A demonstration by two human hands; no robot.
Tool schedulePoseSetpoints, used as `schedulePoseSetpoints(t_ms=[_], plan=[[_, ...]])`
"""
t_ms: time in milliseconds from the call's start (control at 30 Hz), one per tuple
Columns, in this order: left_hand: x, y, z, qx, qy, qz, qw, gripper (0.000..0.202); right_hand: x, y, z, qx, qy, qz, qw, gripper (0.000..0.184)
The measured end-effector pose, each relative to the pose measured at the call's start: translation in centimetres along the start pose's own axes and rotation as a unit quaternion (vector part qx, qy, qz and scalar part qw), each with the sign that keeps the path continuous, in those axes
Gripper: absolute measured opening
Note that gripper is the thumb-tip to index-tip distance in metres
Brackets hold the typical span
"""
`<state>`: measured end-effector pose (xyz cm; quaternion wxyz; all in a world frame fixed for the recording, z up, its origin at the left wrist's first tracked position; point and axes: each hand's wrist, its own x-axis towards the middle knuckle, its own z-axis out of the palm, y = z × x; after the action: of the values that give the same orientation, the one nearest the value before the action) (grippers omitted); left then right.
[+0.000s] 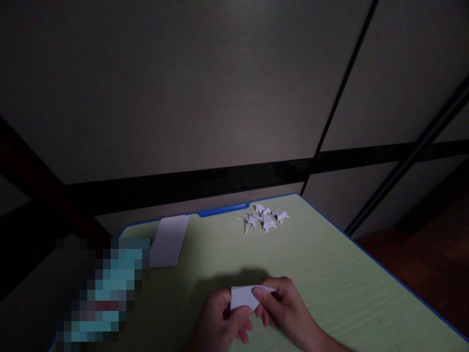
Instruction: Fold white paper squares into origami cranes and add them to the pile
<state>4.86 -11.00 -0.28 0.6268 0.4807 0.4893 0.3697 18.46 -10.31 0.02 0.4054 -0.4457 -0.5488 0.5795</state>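
A small piece of folded white paper is held up between both hands, just above the front part of the table. My left hand pinches its lower left side, thumb on the near face. From the right, my right hand grips the other end, its thumb pressed flat on the paper and the fingers curled behind. The paper's right side comes to a slanted point. How it is folded at the back is hidden by the fingers.
On the green, blue-edged table several small folded paper figures lie near the back edge. A white paper sheet lies at the back left, beside a blurred-out teal object. Cabinet doors stand behind the table.
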Motion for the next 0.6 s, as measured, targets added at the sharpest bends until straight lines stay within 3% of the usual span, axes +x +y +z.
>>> schedulePoseSetpoints(t_ms=[133,300,600], plan=[[0.1,-0.3,0.0,0.018,-0.003,-0.02,1.0,0.013,-0.2,0.0,-0.1,-0.029,0.005,-0.042,0.999,0.049],[0.3,-1.1,0.0,0.023,-0.04,0.006,0.999,0.019,-0.2,-0.3,-0.2,-0.036,0.028,-0.044,0.998,0.045],[-1.5,-1.0,0.5,0.022,-0.047,-0.041,0.998,0.017,-1.0,0.6,0.1,-0.094,-0.05,-0.018,0.994,0.046]])
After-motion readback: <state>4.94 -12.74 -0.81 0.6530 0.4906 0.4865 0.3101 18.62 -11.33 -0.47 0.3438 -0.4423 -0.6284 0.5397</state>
